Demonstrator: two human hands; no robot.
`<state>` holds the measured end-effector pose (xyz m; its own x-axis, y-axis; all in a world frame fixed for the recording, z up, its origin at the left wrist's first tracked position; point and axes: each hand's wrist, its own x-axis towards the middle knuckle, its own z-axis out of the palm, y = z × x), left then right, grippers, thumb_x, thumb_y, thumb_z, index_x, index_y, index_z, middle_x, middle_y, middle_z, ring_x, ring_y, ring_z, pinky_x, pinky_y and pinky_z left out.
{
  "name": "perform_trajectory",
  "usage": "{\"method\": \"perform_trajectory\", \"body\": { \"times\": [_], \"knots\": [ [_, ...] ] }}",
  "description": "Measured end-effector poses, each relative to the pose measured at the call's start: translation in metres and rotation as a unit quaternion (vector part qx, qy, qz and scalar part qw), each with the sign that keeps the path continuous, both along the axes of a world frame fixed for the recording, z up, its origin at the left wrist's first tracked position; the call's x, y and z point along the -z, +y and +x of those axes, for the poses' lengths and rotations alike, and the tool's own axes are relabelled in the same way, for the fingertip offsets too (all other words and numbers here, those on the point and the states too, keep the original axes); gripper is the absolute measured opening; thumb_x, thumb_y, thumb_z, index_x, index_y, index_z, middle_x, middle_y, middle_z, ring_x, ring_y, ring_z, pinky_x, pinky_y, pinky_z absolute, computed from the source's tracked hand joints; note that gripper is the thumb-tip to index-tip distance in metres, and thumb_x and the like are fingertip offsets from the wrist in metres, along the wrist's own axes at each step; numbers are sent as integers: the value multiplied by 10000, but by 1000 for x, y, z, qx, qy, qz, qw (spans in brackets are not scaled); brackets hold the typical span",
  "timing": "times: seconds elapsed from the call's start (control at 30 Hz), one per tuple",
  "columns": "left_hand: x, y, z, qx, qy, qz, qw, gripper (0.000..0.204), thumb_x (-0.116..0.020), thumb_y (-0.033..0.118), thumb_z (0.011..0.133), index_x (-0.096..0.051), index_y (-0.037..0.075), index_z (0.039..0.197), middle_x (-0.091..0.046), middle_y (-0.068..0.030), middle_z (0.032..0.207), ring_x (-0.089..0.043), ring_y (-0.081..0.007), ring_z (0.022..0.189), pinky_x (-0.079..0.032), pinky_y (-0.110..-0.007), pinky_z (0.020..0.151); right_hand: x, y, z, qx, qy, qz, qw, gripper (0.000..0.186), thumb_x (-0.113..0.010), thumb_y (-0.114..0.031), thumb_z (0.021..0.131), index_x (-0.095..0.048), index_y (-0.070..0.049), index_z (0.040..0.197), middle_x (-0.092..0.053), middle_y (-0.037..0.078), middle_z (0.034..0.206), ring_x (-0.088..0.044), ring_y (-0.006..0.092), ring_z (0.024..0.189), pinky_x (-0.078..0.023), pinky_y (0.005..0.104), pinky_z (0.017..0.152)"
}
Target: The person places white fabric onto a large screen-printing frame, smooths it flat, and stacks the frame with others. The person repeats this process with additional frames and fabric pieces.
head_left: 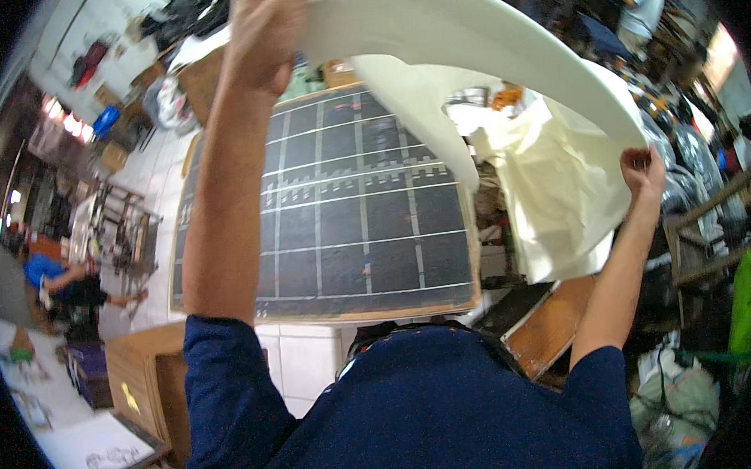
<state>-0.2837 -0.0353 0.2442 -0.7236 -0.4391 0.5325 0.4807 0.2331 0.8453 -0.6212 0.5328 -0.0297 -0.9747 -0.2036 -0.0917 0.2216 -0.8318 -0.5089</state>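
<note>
My left hand (pixel 264 35) is raised high at the top centre and grips one edge of a large cream-white sheet of fabric (pixel 484 47). Out at the right, my right hand (pixel 644 171) pinches the sheet's other end. The sheet arcs between both hands and hangs down in folds (pixel 554 198) at the right. Below it lies a black cutting board with a white grid (pixel 357 210), framed in wood, on the table.
A wooden cabinet (pixel 147 369) stands at the lower left beside a white tiled floor. A person in blue (pixel 60 279) sits at the far left. Other people (pixel 636 3) are at the top right. Piles of fabric and bags (pixel 686 396) crowd the right side.
</note>
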Motion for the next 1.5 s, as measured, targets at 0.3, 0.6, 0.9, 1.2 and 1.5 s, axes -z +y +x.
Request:
{"method": "perform_trajectory", "body": {
  "times": [0.3,0.6,0.9,1.2,1.5],
  "knots": [
    [70,-42,53,-21,-112,-6,993,263,-668,245,954,-728,-9,927,-706,-58,791,-656,-121,650,-545,-305,571,115,-137,122,16,-288,-54,956,219,-617,-186,961,-655,-27,1107,-669,95,1082,-622,277,1001,-544,437,860],
    [75,-153,107,-56,-120,86,987,306,-667,299,952,-722,0,991,-703,-98,836,-665,-157,686,-563,-338,600,55,-172,144,49,-227,-70,970,157,-584,-63,923,-578,34,1046,-618,162,947,-586,287,848,-530,420,820],
    [66,-218,120,51,-29,119,991,408,-679,393,936,-696,18,1094,-698,-56,1001,-645,-154,907,-510,-311,801,-68,-223,207,87,0,44,995,227,-545,-113,975,-578,16,1160,-617,166,1126,-607,323,1030,-507,460,956],
    [36,-259,161,36,-34,141,989,325,-642,322,970,-669,1,1008,-696,-85,921,-671,-149,758,-560,-297,684,-118,-280,269,216,10,146,965,319,-651,-264,948,-606,-60,1190,-682,61,1120,-657,203,1035,-552,360,872],
    [-19,-340,272,-82,95,91,988,543,-486,467,1017,-554,13,1307,-663,-130,1140,-684,-228,941,-582,-353,784,-215,-305,281,95,287,97,948,161,-624,-205,958,-632,-45,946,-698,66,850,-692,166,728,-592,283,632]
  ]
}}
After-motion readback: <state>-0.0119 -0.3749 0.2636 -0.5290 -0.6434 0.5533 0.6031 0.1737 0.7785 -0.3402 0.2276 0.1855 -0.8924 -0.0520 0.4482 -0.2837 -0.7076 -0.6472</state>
